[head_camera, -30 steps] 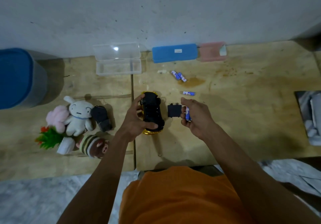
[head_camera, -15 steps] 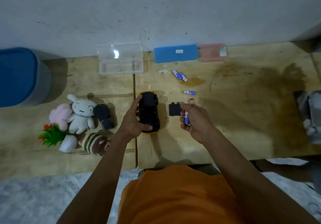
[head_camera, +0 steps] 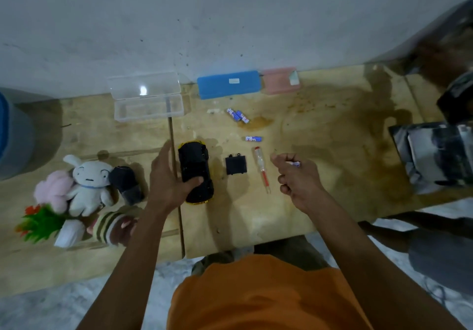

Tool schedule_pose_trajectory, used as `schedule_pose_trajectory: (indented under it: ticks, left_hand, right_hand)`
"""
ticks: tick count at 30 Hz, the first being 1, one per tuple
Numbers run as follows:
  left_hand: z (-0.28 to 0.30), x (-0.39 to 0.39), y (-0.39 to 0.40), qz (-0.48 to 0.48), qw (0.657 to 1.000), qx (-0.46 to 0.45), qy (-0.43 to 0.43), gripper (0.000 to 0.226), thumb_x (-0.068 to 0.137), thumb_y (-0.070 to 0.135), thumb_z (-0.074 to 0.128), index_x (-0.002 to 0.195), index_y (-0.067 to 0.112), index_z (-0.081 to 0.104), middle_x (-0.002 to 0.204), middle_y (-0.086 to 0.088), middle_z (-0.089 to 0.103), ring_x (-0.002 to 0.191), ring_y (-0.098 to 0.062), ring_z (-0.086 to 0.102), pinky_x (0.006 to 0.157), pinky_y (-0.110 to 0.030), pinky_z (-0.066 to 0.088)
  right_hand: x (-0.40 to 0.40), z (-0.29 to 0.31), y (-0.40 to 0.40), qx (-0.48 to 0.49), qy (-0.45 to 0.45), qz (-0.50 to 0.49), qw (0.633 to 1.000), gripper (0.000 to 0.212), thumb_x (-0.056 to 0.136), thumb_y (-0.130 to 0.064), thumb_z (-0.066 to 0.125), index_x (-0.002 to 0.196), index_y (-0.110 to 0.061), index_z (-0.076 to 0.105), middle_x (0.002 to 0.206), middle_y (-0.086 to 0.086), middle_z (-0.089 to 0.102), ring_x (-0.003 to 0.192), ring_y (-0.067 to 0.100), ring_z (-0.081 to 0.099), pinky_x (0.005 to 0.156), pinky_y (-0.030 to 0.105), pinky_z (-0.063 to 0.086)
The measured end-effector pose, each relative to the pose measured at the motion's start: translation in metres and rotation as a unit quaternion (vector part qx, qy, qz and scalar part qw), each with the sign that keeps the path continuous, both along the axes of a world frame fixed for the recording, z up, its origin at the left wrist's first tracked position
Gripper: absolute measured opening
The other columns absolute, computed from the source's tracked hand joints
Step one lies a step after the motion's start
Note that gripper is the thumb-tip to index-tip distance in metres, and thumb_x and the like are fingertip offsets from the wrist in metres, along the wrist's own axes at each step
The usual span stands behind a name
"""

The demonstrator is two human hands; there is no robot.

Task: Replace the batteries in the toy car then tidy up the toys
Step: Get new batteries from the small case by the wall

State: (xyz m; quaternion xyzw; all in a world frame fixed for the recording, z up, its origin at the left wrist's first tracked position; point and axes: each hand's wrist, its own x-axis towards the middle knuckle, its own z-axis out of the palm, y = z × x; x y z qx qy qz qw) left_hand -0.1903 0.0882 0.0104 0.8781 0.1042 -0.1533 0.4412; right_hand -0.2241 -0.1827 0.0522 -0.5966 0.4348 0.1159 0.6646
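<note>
Your left hand (head_camera: 170,178) grips the toy car (head_camera: 195,172), which lies upside down on the wooden table (head_camera: 320,201), black underside up with a yellow edge showing at both ends — your thumb curls over its near end and your fingers run along its left side. Your right hand (head_camera: 298,178) hovers well to the right of the car, fingers curled around a battery (head_camera: 294,163) whose blue-and-white tip pokes out past the knuckles. Between your hands lie the black battery cover (head_camera: 236,165) and, just right of it, a screwdriver (head_camera: 262,169) with a clear and red handle, its tip pointing toward you. A loose battery (head_camera: 253,139) lies just beyond the screwdriver, and 3 more batteries (head_camera: 238,115) sit in a cluster farther back. Against the wall you have an open clear plastic box (head_camera: 148,101), a blue case (head_camera: 229,83) and a pink case (head_camera: 280,81). Left of the car lie a dark toy (head_camera: 126,181), a white plush rabbit (head_camera: 88,183), a pink plush (head_camera: 52,189), a striped plush (head_camera: 114,228) and a small artificial plant (head_camera: 42,223) — all bunched together.
</note>
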Motion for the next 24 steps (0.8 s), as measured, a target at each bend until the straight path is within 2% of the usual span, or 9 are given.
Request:
schedule_pose_trajectory:
  ticks: [2, 3, 7, 10, 14, 16, 18, 21, 24]
  left_hand:
    - [0.011, 0.008, -0.014, 0.029, 0.994, 0.051, -0.095, 0.099, 0.071, 0.037, 0.087, 0.153, 0.021, 0.034, 0.146, -0.013, 0.044, 0.134, -0.032, 0.044, 0.107, -0.049, 0.042]
    - [0.015, 0.015, -0.024, 0.042, 0.991, 0.053, -0.115, 0.092, 0.074, 0.038, 0.085, 0.15, 0.019, 0.038, 0.142, -0.014, 0.049, 0.13, -0.032, 0.048, 0.105, -0.049, 0.044]
    - [0.024, 0.056, -0.086, 0.035, 0.987, 0.052, -0.149, 0.065, 0.082, 0.027, 0.081, 0.14, 0.015, 0.054, 0.127, -0.011, 0.061, 0.119, -0.028, 0.056, 0.097, -0.042, 0.048]
    - [0.013, 0.095, -0.14, -0.034, 0.983, 0.078, -0.16, 0.052, 0.085, 0.021, 0.079, 0.133, 0.011, 0.061, 0.124, -0.011, 0.064, 0.117, -0.032, 0.056, 0.097, -0.038, 0.045]
    - [-0.006, 0.146, -0.208, -0.138, 0.96, 0.166, -0.177, 0.051, 0.086, 0.022, 0.073, 0.134, 0.012, 0.06, 0.129, -0.011, 0.063, 0.123, -0.037, 0.05, 0.099, -0.051, 0.045]
    - [-0.016, 0.169, -0.233, -0.171, 0.941, 0.222, -0.191, 0.051, 0.086, 0.024, 0.072, 0.134, 0.013, 0.06, 0.131, -0.01, 0.061, 0.126, -0.036, 0.047, 0.101, -0.049, 0.038]
    - [-0.027, 0.191, -0.249, -0.191, 0.924, 0.264, -0.197, 0.053, 0.084, 0.025, 0.073, 0.134, 0.013, 0.06, 0.132, -0.009, 0.06, 0.128, -0.035, 0.046, 0.105, -0.049, 0.034]
    - [-0.048, 0.217, -0.262, -0.219, 0.897, 0.318, -0.217, 0.05, 0.081, 0.029, 0.074, 0.127, 0.014, 0.063, 0.129, -0.008, 0.061, 0.126, -0.036, 0.047, 0.104, -0.051, 0.034]
    - [-0.059, 0.23, -0.265, -0.246, 0.88, 0.346, -0.214, 0.049, 0.08, 0.039, 0.075, 0.122, 0.016, 0.065, 0.125, -0.007, 0.061, 0.123, -0.035, 0.048, 0.104, -0.05, 0.032]
  right_hand:
    - [0.019, -0.004, -0.018, -0.007, -0.007, 0.0, 1.0, 0.013, 0.087, -0.022, 0.076, 0.085, -0.019, 0.064, 0.054, -0.009, 0.044, 0.043, 0.009, 0.032, 0.04, 0.02, 0.028]
    - [0.03, -0.006, -0.028, -0.011, -0.007, 0.0, 1.0, 0.014, 0.088, -0.022, 0.075, 0.082, -0.02, 0.062, 0.054, -0.009, 0.042, 0.042, 0.008, 0.032, 0.039, 0.019, 0.026]
    - [0.084, -0.015, -0.067, -0.027, -0.003, -0.004, 1.0, 0.025, 0.091, -0.021, 0.071, 0.071, -0.024, 0.056, 0.052, -0.006, 0.037, 0.04, 0.008, 0.03, 0.038, 0.019, 0.023]
    - [0.128, -0.028, -0.092, -0.051, 0.006, -0.007, 0.999, 0.015, 0.089, -0.019, 0.071, 0.078, -0.02, 0.062, 0.05, -0.005, 0.039, 0.04, 0.011, 0.032, 0.041, 0.02, 0.025]
    - [0.179, -0.054, -0.115, -0.078, 0.035, 0.006, 0.996, 0.011, 0.082, -0.021, 0.072, 0.076, -0.016, 0.066, 0.054, 0.001, 0.049, 0.041, 0.015, 0.04, 0.04, 0.021, 0.029]
    - [0.199, -0.067, -0.119, -0.071, 0.049, 0.005, 0.996, 0.013, 0.082, -0.024, 0.074, 0.077, -0.014, 0.068, 0.055, 0.003, 0.054, 0.039, 0.014, 0.043, 0.039, 0.021, 0.03]
    - [0.216, -0.075, -0.119, -0.047, 0.071, -0.011, 0.996, 0.015, 0.082, -0.027, 0.074, 0.078, -0.014, 0.068, 0.055, 0.002, 0.055, 0.04, 0.013, 0.044, 0.037, 0.019, 0.03]
    - [0.233, -0.086, -0.118, 0.012, 0.084, -0.039, 0.996, 0.024, 0.085, -0.029, 0.073, 0.069, -0.018, 0.06, 0.052, 0.0, 0.048, 0.04, 0.012, 0.039, 0.036, 0.016, 0.026]
    - [0.237, -0.098, -0.119, 0.07, 0.089, -0.04, 0.993, 0.023, 0.09, -0.027, 0.067, 0.071, -0.021, 0.056, 0.057, -0.002, 0.046, 0.043, 0.009, 0.04, 0.034, 0.013, 0.026]
